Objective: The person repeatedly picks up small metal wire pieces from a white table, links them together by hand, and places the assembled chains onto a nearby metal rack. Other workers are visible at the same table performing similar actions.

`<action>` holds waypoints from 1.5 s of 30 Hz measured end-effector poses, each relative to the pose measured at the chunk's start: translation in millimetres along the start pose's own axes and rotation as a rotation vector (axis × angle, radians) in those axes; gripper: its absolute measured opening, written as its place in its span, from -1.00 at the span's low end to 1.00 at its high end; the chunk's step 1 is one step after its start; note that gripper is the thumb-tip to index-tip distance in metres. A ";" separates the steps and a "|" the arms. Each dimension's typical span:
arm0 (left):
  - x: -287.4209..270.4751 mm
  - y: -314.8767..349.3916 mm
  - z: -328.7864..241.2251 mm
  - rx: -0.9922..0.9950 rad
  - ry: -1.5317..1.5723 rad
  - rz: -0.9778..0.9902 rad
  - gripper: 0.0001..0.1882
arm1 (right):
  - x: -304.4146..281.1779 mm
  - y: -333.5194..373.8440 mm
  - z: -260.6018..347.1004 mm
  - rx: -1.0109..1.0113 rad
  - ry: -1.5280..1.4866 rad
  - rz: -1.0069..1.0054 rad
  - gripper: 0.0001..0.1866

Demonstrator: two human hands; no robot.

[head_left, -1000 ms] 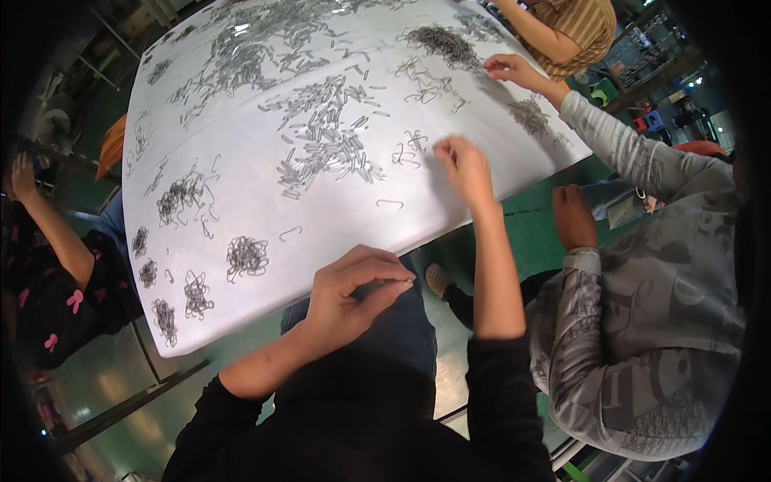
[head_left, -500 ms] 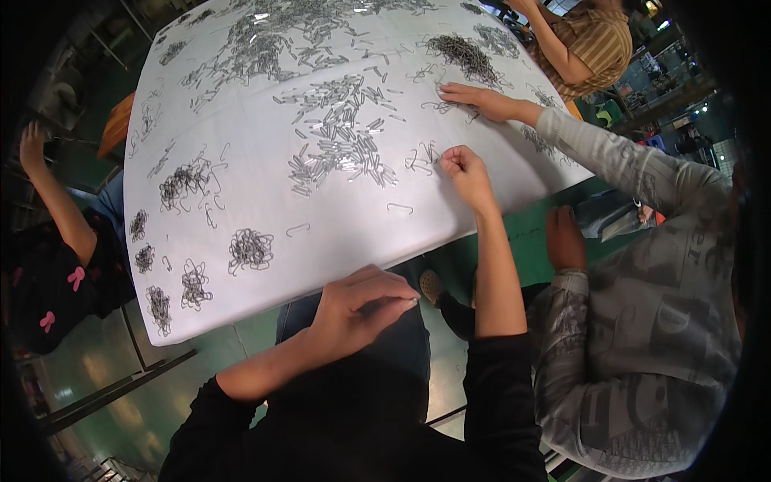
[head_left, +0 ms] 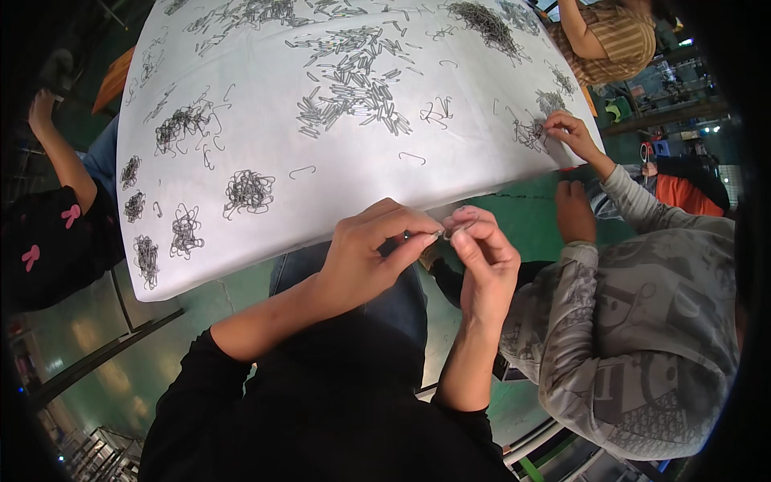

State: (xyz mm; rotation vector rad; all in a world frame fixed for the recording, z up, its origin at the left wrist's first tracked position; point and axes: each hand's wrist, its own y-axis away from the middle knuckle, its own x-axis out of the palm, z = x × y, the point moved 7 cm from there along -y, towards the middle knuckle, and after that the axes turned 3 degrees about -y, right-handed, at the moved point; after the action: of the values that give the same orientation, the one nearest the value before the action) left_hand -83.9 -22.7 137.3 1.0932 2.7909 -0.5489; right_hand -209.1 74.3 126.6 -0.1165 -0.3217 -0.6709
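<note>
Over the near edge of the table, my two hands meet with their fingertips almost touching. My left hand (head_left: 369,251) is closed in a pinch on a small shiny metal piece (head_left: 438,234), mostly covered by the fingers. A thin curved wire hook (head_left: 448,234) shows at the fingertips of my right hand (head_left: 488,261), which is also pinched closed. Just beyond them on the white table (head_left: 345,189) lie a single wire hook (head_left: 412,157) and a loose cluster of wire hooks (head_left: 436,111). Farther back spreads a heap of slim shiny metal strips (head_left: 353,100).
Tangled wire piles (head_left: 249,194) sit at the left, and a dark one (head_left: 488,30) at the far right. A co-worker in grey sleeves reaches a hand (head_left: 574,135) to wire pieces (head_left: 528,132) at the right edge. Other people stand at left and far right.
My right hand has come back from the wire cluster to meet my left hand, with a wire piece in its fingers. The co-worker's hand has moved right and nearer. The view has shifted.
</note>
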 end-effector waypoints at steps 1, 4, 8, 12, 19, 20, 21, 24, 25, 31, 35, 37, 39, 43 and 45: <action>-0.2 -1.1 -0.6 0.026 -0.013 -0.016 -0.85 | 3.3 4.1 2.4 -0.031 0.009 0.003 -0.90; 0.6 -2.2 0.8 0.053 -0.045 -0.029 -0.85 | 5.0 8.6 1.2 -0.068 0.074 -0.046 -0.90; 3.3 -1.9 3.8 0.082 -0.076 -0.058 -0.78 | 5.3 8.0 -0.2 -0.169 0.218 -0.126 -0.91; 4.4 0.4 12.4 0.138 -0.043 -0.077 -0.73 | 11.7 12.7 2.2 -0.332 0.350 -0.208 -0.90; -39.6 -81.2 126.7 -0.013 -0.708 -0.199 -0.88 | 8.9 19.3 4.5 -0.360 0.413 -0.242 -0.90; -41.5 -89.3 148.0 -0.136 -0.774 -0.179 -0.88 | 8.1 19.4 3.7 -0.363 0.425 -0.237 -0.89; -39.3 -94.7 157.3 -0.099 -0.803 -0.159 -0.87 | 7.2 19.6 2.4 -0.364 0.438 -0.235 -0.89; -27.1 -103.5 175.5 -0.099 -0.837 -0.030 -0.85 | 3.2 22.4 -2.3 -0.367 0.478 -0.254 -0.87; -23.3 -102.6 172.8 -0.071 -0.824 -0.008 -0.85 | 2.0 23.5 -3.9 -0.370 0.485 -0.253 -0.87; -6.9 -66.3 127.5 -0.308 -0.297 0.120 -0.84 | 0.2 28.9 -9.0 -0.422 0.597 -0.224 -0.87; 9.9 -24.7 61.6 -0.362 0.298 0.188 -0.89 | 3.9 32.1 -11.4 -0.430 0.641 -0.210 -0.86; 10.3 -17.4 41.1 -0.361 0.234 0.155 -0.91 | 4.8 34.7 -11.5 -0.436 0.672 -0.218 -0.86; 9.5 -14.1 24.8 -0.307 0.212 0.133 -0.92 | 5.7 35.4 -12.3 -0.446 0.707 -0.222 -0.85; 6.5 -11.9 8.7 -0.159 0.095 0.112 -0.93 | 9.4 35.2 -13.6 -0.475 0.801 -0.209 -0.80; 5.0 -10.6 5.9 -0.085 0.021 0.104 -0.92 | 8.9 31.3 -15.8 -0.443 0.819 -0.142 -0.78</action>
State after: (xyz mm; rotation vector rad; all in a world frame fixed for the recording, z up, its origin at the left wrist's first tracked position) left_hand -95.0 -28.8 133.9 1.2236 2.7281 -0.4064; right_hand -178.8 90.1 114.5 -0.2297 0.6157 -0.8650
